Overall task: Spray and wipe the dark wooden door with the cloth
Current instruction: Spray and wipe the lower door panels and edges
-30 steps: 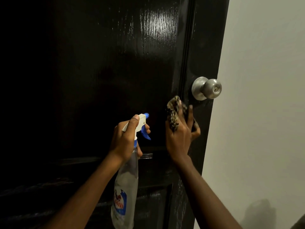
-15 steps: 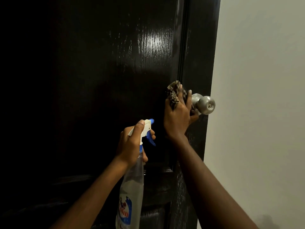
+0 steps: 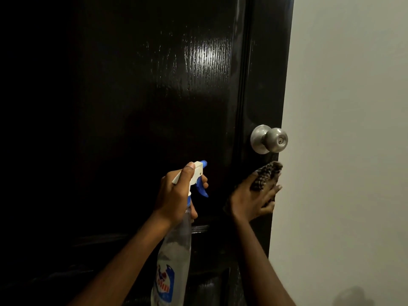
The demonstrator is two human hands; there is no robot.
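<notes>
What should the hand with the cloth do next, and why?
Probably sweep the cloth down the door along its right edge. The right hand presses it flat just below the knob, with more of that dark strip beneath it. The left hand holds the bottle clear, to the left.

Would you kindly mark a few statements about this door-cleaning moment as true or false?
1. The left hand grips the spray bottle at its trigger head. True.
2. The cloth is draped over the door knob. False: it lies against the door, just below the knob.
3. The right hand presses the cloth against the door. True.
4. The bottle's trigger is red. False: it is blue.
5. The knob sits near the door's left edge. False: it is at the right edge, beside the pale wall.
</notes>
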